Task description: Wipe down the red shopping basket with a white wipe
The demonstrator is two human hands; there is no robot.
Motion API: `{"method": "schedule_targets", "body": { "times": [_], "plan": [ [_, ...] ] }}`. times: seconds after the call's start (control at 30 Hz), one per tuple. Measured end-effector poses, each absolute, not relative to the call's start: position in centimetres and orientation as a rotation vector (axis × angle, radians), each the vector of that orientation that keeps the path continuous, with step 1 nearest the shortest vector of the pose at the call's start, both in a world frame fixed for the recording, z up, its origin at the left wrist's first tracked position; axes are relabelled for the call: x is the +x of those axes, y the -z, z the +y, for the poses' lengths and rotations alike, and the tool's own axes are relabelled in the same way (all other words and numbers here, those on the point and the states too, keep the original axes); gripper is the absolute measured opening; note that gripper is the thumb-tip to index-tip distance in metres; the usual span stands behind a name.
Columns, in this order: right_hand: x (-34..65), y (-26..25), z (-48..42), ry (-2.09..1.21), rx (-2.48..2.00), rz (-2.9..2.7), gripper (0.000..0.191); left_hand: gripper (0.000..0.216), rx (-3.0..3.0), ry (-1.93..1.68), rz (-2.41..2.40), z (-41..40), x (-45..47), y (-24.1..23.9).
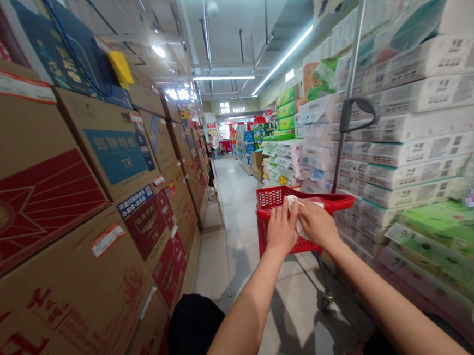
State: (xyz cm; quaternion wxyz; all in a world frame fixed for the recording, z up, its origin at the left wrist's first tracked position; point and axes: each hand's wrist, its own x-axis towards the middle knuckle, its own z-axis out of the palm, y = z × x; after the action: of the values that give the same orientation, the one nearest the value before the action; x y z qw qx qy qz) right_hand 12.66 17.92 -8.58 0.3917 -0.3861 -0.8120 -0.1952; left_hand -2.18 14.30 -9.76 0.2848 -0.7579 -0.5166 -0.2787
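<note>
My left hand (281, 228) and my right hand (318, 223) meet over the near rim of a red shopping basket trolley (269, 198). Both are closed on a white, crumpled packet or wipe (299, 205) held between them, just above the basket. The basket's grey pull handle (358, 108) rises on a metal pole to the upper right. What lies inside the basket is hidden by my hands.
Stacked brown cartons (79, 212) wall the left side of a narrow shop aisle. Packs of tissue and paper goods (415, 147) are piled on the right. A pale tiled floor (234, 199) runs ahead to more shelves. My dark-clothed knee (191, 329) shows below.
</note>
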Motion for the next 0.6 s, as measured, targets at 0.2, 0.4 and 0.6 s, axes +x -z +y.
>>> {"method": "schedule_targets", "body": {
  "times": [0.2,0.4,0.6],
  "plan": [
    [19.7,9.1,20.2,0.533,-1.158,-1.961,0.045,0.083,-2.125,0.707,-1.307,14.2,-4.0,9.2],
    [15.8,9.0,19.5,0.550,-1.085,-1.932,0.043,0.085,-2.038,0.771,-1.403,13.7,-3.5,9.0],
    [14.0,9.2,18.4,0.602,-0.985,-2.044,0.047,0.078,-2.112,0.769,-1.365,13.8,-5.8,9.3]
  ]
}}
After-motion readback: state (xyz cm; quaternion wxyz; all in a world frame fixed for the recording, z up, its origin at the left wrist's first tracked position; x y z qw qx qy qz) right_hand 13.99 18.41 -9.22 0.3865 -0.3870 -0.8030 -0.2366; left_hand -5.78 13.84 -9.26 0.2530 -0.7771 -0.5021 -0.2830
